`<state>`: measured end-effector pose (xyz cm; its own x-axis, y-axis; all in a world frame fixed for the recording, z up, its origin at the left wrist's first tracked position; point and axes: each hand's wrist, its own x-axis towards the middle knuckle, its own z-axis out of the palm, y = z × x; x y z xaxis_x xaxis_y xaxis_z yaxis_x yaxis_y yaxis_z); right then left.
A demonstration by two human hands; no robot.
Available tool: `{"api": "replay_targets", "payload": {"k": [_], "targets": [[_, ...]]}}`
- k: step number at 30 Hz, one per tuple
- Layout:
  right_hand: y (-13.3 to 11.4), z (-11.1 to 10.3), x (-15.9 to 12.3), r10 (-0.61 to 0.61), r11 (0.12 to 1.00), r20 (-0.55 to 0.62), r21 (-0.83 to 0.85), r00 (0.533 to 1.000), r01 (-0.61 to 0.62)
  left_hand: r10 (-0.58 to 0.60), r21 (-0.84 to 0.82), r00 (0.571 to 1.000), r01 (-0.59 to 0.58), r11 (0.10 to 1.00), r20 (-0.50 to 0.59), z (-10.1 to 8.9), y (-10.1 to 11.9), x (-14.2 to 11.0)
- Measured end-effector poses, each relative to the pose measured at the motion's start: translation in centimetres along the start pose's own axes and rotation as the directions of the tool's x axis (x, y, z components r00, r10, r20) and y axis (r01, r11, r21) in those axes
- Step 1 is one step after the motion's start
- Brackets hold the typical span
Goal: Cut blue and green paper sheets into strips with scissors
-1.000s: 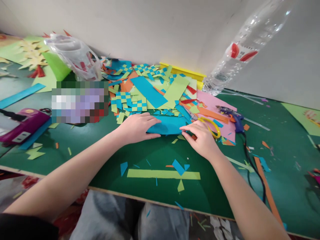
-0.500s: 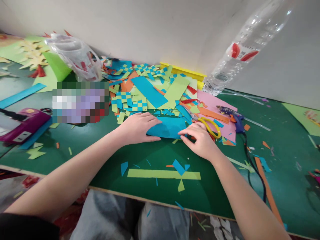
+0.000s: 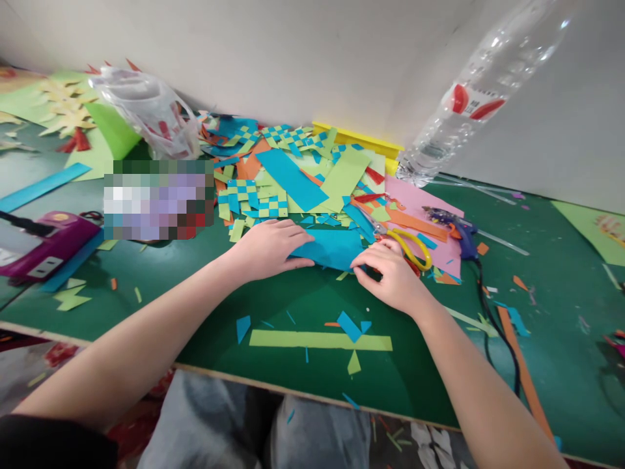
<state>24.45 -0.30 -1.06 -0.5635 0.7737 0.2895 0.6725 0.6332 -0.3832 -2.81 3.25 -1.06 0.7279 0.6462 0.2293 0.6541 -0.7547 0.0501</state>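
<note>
A folded blue sheet of paper (image 3: 333,248) lies on the green table (image 3: 303,306) in front of a heap of paper scraps. My left hand (image 3: 267,249) rests flat on its left end, fingers stretched over the paper. My right hand (image 3: 390,275) pinches the sheet's right front corner between thumb and fingers. Yellow-handled scissors (image 3: 413,246) lie just behind my right hand.
A pile of blue and green woven paper squares (image 3: 254,198) and strips fills the back. A clear plastic bottle (image 3: 469,98) stands at the right, a plastic bag (image 3: 141,111) at the left. A glue gun (image 3: 461,229) with cable lies to the right, a purple tool (image 3: 46,244) left. A long green strip (image 3: 319,340) lies near the front edge.
My right hand has drawn in towards the sheet's right corner and closed its fingers on it. The blue paper's edge has lifted slightly. My left hand has stayed in place.
</note>
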Motion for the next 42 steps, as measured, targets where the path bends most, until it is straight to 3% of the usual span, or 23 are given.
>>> {"api": "replay_targets", "payload": {"k": [11,21,34,42], "targets": [[0.04,-0.01,-0.11,0.037,0.999,-0.01,-0.039,0.999,-0.037,0.009,0.005,1.0,-0.009,1.0,0.016,-0.38,0.31,-0.03],[0.34,0.46,-0.17,0.015,0.991,-0.012,-0.135,1.0,-0.017,-0.002,0.043,0.999,0.001,0.999,0.036,-0.43,0.66,-0.02],[0.39,0.27,0.04,-0.061,0.987,0.014,-0.151,0.998,0.062,0.017,0.081,1.0,-0.017,0.997,0.013,-0.17,0.53,0.05],[0.5,0.42,0.04,-0.046,0.99,-0.021,-0.136,0.999,0.043,0.037,0.07,0.999,-0.038,0.997,0.019,-0.23,0.29,0.21]]}}
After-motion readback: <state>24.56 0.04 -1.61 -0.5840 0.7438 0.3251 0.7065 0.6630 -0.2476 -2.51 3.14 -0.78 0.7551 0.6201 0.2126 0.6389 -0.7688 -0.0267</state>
